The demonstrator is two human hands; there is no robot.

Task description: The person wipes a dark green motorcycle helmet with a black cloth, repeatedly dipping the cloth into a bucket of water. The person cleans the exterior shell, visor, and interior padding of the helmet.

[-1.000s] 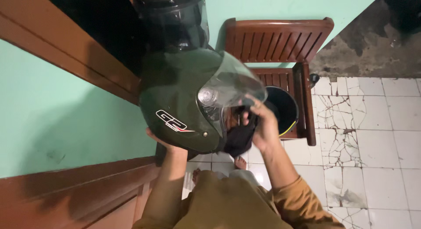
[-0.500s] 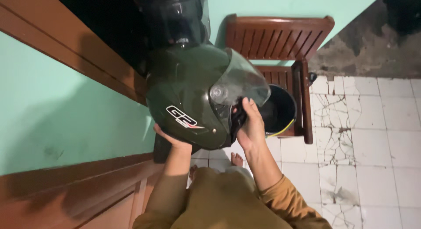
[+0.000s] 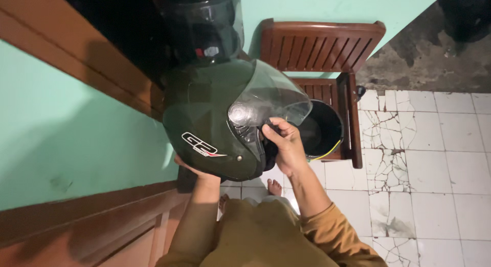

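I hold a dark green helmet [image 3: 209,119] with a clear raised visor [image 3: 271,96] in front of me. My left hand [image 3: 192,170] supports its shell from below, mostly hidden by the helmet. My right hand [image 3: 283,144] grips the black inner padding [image 3: 268,152] at the helmet's opening, just under the visor. A second, black helmet [image 3: 202,24] with a dark visor sits above the green one.
A brown slatted wooden chair [image 3: 319,44] stands against the mint-green wall [image 3: 66,139], with a dark round helmet or bowl [image 3: 322,131] on its seat. Brown wooden frames [image 3: 76,57] run at left. Cracked white floor tiles [image 3: 424,159] spread to the right; my bare foot [image 3: 275,186] shows below.
My right hand has pushed the black padding up into the helmet's opening; it hung out below a second ago. The helmet shifted slightly.
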